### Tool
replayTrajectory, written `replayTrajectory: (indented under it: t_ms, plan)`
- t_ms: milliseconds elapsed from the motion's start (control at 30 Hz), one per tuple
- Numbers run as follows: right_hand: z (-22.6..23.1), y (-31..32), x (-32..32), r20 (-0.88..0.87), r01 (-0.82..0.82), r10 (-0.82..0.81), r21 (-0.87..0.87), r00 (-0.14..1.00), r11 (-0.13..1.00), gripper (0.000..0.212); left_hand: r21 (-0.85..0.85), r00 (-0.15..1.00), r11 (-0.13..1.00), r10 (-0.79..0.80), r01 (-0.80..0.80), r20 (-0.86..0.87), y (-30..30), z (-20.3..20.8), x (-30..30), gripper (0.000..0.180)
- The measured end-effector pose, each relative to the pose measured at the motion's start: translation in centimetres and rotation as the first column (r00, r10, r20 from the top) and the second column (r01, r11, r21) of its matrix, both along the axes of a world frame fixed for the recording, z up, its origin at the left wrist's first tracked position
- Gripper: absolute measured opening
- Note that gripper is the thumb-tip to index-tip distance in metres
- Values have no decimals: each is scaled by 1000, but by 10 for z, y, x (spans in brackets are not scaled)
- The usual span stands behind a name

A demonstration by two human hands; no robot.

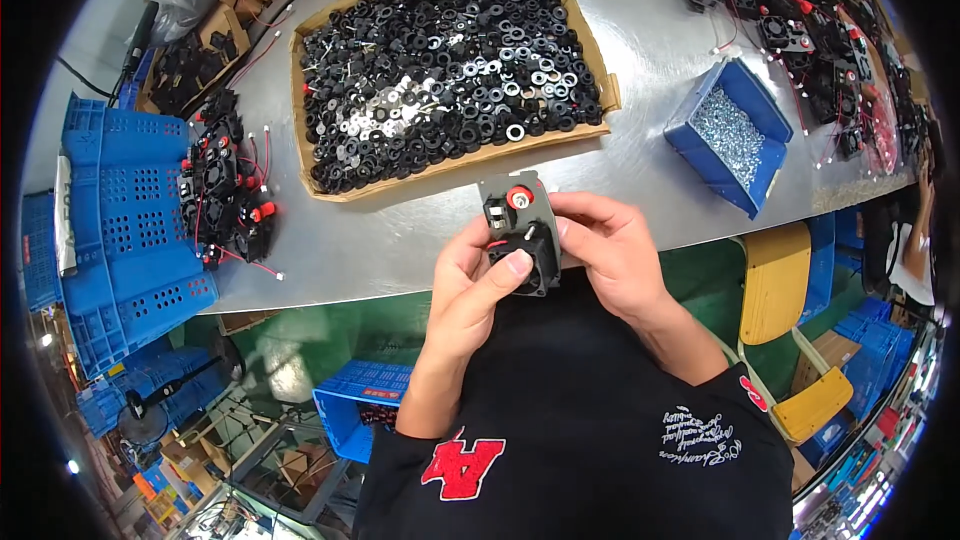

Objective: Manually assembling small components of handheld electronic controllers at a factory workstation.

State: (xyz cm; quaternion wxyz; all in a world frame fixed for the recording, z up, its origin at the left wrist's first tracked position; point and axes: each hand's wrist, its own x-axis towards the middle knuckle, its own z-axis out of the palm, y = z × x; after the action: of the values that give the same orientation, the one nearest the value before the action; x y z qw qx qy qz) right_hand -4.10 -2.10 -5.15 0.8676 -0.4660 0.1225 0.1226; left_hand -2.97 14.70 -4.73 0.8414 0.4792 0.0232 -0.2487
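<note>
Between my two hands, above the table's front edge, is a small dark metal panel with parts mounted on it (540, 208). It carries a red ring-shaped terminal (520, 198), a black rocker switch (496, 212) and, at the lower end, a small black fan (540, 262). My left hand (468, 285) grips the panel's left side, its thumb pressed over the fan. On the opposite side my right hand (612, 252) closes round the right edge, thumb and fingers near a bright metal stud. The panel's underside is hidden.
A cardboard tray (450, 162) of black and silver washers, rings and knobs lies beyond my hands. To its right stands a blue bin (760, 202) of small screws. Wired fan assemblies pile up at left (222, 185) and far right (790, 35). A blue crate (125, 230) flanks the left side.
</note>
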Motion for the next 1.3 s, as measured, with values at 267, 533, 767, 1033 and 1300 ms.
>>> replayTrajectory:
  t_ms: [267, 533, 767, 1033, 1300]
  plan:
    - [-2, 7, -4, 286, 69, 79, -471, 955, 879, 18, 51, 997, 996, 78, -78, 12, 8, 1, 0, 42]
    - [22, 13, 20, 430, 191, 224, -730, 875, 656, 21, 65, 986, 984, 165, -167, 25, 25, -3, -3, 40]
    - [23, -6, 116, 428, 407, 470, -901, 771, 154, 16, 18, 975, 974, 224, -224, 4, 39, 2, -5, 49]
    - [18, 13, 137, 196, 301, 498, -943, 845, -140, 14, 41, 977, 977, 211, -211, -10, 35, -1, -9, 52]
    - [15, 1, 136, 371, 328, 389, -929, 843, 174, 14, 62, 974, 988, 151, -143, -170, 34, 8, -10, 52]
